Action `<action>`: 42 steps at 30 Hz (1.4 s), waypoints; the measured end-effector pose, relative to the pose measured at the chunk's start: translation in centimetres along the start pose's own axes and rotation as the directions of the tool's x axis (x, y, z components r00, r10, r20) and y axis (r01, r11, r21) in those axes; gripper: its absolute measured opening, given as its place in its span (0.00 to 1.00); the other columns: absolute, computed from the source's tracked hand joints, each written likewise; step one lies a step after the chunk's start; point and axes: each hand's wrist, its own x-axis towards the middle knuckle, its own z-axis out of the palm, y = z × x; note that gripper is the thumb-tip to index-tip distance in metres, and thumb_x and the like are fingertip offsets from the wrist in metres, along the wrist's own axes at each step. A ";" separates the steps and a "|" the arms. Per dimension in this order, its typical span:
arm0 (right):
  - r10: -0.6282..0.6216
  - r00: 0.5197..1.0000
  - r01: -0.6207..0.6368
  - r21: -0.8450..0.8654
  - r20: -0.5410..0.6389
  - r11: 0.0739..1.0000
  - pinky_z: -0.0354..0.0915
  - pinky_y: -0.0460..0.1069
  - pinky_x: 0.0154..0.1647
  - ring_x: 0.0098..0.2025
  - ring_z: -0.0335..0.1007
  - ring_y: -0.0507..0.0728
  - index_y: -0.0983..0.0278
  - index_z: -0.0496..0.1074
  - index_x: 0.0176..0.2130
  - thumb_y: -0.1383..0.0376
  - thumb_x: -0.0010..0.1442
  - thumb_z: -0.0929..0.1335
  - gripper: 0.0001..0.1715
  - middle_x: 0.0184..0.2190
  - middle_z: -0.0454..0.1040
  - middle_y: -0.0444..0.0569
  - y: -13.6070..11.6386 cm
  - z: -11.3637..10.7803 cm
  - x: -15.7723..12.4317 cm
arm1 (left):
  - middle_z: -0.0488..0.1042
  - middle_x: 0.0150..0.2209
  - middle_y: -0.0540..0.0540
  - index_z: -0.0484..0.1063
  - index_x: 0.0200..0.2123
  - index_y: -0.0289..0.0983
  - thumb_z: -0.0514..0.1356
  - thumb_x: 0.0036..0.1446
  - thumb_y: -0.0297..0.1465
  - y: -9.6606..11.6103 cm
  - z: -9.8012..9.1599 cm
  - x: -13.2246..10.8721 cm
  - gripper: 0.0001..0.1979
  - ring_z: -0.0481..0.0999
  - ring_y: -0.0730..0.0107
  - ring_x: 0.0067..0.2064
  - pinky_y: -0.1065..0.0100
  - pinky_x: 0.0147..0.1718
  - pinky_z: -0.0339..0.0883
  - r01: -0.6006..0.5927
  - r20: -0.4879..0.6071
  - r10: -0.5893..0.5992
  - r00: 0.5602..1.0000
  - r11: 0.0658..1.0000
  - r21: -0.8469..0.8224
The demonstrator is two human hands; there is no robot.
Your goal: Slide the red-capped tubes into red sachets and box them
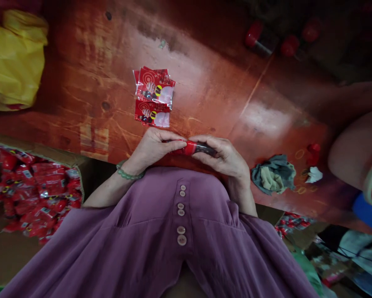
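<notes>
"Hands first: how do they stand, wide or narrow?"

"Both are closed in on one thing. The left hand [156,150] is narrowed to a pinch, thumb and index finger on the red end of a small red-capped tube [190,147]. The right hand [228,157] curls around its dark, see-through end, fingers above and thumb below."

"Which way does it point?"

"Red end left, dark end right; the long axis lies nearly level across the person's front."

"And where is it?"

"By the near edge of the wooden table [204,95], just in front of the purple shirt [142,252]. Whether it touches the table, I can't tell."

"What's nearby?"

"Red printed packets [155,87] just beyond the left hand, and a crumpled cloth [273,176] right of the right hand."
</notes>
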 end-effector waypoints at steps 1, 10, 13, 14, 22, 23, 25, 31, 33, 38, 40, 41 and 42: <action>0.005 1.000 -0.005 -0.001 0.006 1.000 0.71 0.48 0.48 0.43 0.77 0.53 0.61 0.73 0.53 0.63 0.64 0.70 0.18 0.46 0.80 0.48 0.0 -0.1 0.0 | 0.83 0.31 0.47 0.83 0.31 0.38 0.70 0.50 0.40 0.0 0.0 0.0 0.12 0.79 0.70 0.31 0.70 0.33 0.74 -0.002 -0.005 0.002 1.000 1.000 -0.004; 0.061 0.997 -0.063 0.038 0.057 0.997 0.69 0.45 0.39 0.37 0.76 0.51 0.63 0.74 0.52 0.64 0.62 0.71 0.17 0.41 0.81 0.46 0.0 -0.5 0.1 | 0.83 0.29 0.48 0.84 0.31 0.39 0.70 0.50 0.39 0.1 0.2 0.1 0.10 0.79 0.71 0.29 0.71 0.31 0.74 -0.004 0.044 0.004 0.999 1.000 0.006; 0.095 0.993 -0.097 0.020 0.072 0.995 0.68 0.45 0.38 0.34 0.74 0.50 0.63 0.75 0.49 0.63 0.62 0.71 0.15 0.37 0.81 0.46 -0.3 -0.9 0.0 | 0.83 0.29 0.48 0.84 0.32 0.39 0.69 0.51 0.39 0.2 0.3 0.0 0.09 0.79 0.71 0.29 0.71 0.31 0.73 -0.007 0.037 0.005 0.999 0.999 0.042; 0.104 0.993 -0.106 0.024 0.049 0.994 0.69 0.45 0.37 0.34 0.74 0.50 0.63 0.76 0.49 0.63 0.62 0.71 0.15 0.37 0.81 0.45 -0.3 -1.0 0.0 | 0.83 0.29 0.48 0.84 0.32 0.39 0.69 0.51 0.38 0.2 0.3 0.0 0.09 0.79 0.71 0.29 0.71 0.31 0.73 -0.002 0.022 0.001 1.000 0.999 0.047; 0.297 0.893 -0.122 0.453 -0.338 0.883 0.72 0.48 0.32 0.30 0.72 0.51 0.57 0.74 0.53 0.51 0.55 0.75 0.28 0.40 0.79 0.44 1.2 0.0 -0.2 | 0.84 0.33 0.48 0.83 0.31 0.38 0.68 0.53 0.35 0.7 0.7 -0.2 0.06 0.82 0.70 0.35 0.70 0.40 0.75 -0.083 -0.093 0.080 0.992 0.996 -0.022; 0.308 0.883 -0.097 0.506 -0.353 0.857 0.72 0.48 0.30 0.27 0.71 0.50 0.57 0.74 0.53 0.49 0.53 0.75 0.31 0.39 0.78 0.44 1.5 0.3 0.0 | 0.84 0.32 0.48 0.82 0.31 0.38 0.69 0.53 0.34 0.7 0.8 -0.2 0.05 0.82 0.71 0.35 0.70 0.40 0.75 -0.101 -0.112 0.098 0.989 0.995 -0.024; 0.334 0.866 -0.051 0.599 -0.372 0.799 0.70 0.47 0.27 0.23 0.67 0.48 0.58 0.75 0.49 0.46 0.46 0.78 0.35 0.34 0.77 0.42 1.9 1.0 0.3 | 0.83 0.31 0.48 0.82 0.31 0.38 0.68 0.53 0.32 0.6 0.9 -0.2 0.04 0.81 0.72 0.34 0.71 0.38 0.75 -0.128 -0.137 0.123 0.983 0.992 -0.026; 0.334 0.858 0.043 0.703 -0.390 0.710 0.64 0.44 0.23 0.20 0.63 0.47 0.61 0.71 0.32 0.48 0.43 0.79 0.26 0.22 0.71 0.37 1.5 2.3 0.8 | 0.82 0.34 0.48 0.82 0.32 0.40 0.68 0.54 0.33 0.3 1.1 0.0 0.04 0.79 0.72 0.36 0.68 0.40 0.74 -0.327 -0.193 0.355 0.915 0.931 0.164; 0.330 0.868 -0.003 0.661 -0.371 0.751 0.69 0.46 0.29 0.24 0.68 0.48 0.60 0.70 0.33 0.49 0.49 0.77 0.23 0.27 0.75 0.40 0.7 2.5 0.6 | 0.81 0.34 0.49 0.83 0.34 0.41 0.69 0.54 0.35 0.2 1.2 0.1 0.05 0.78 0.73 0.35 0.69 0.39 0.73 -0.388 -0.187 0.435 0.881 0.890 0.241; 0.338 0.853 -0.075 0.547 -0.398 0.834 0.72 0.50 0.46 0.39 0.77 0.52 0.60 0.66 0.35 0.56 0.53 0.76 0.19 0.36 0.80 0.43 -1.1 2.7 0.3 | 0.82 0.34 0.49 0.83 0.38 0.42 0.67 0.57 0.32 0.1 1.5 0.0 0.06 0.78 0.73 0.35 0.71 0.37 0.72 -0.453 -0.175 0.507 0.844 0.848 0.274; 0.324 0.862 -0.070 0.541 -0.390 0.838 0.72 0.50 0.47 0.39 0.77 0.52 0.59 0.64 0.35 0.57 0.53 0.77 0.20 0.35 0.80 0.43 -1.2 2.9 0.3 | 0.82 0.35 0.49 0.83 0.39 0.42 0.66 0.58 0.32 -0.1 1.5 -0.1 0.06 0.78 0.74 0.35 0.71 0.37 0.72 -0.481 -0.158 0.537 0.828 0.827 0.290; 0.323 0.865 -0.073 0.539 -0.385 0.839 0.72 0.50 0.46 0.37 0.76 0.51 0.59 0.63 0.35 0.57 0.53 0.77 0.21 0.35 0.80 0.42 -1.1 3.0 0.4 | 0.82 0.35 0.48 0.82 0.40 0.41 0.66 0.58 0.32 -0.2 1.6 -0.2 0.06 0.78 0.74 0.35 0.71 0.37 0.72 -0.497 -0.145 0.557 0.818 0.811 0.310; 0.324 0.864 -0.078 0.533 -0.385 0.842 0.72 0.49 0.44 0.36 0.75 0.51 0.59 0.63 0.35 0.56 0.53 0.77 0.22 0.34 0.79 0.42 -1.1 3.1 0.5 | 0.82 0.35 0.48 0.82 0.40 0.41 0.66 0.59 0.33 -0.3 1.6 -0.2 0.07 0.79 0.73 0.36 0.71 0.37 0.72 -0.509 -0.129 0.575 0.808 0.792 0.338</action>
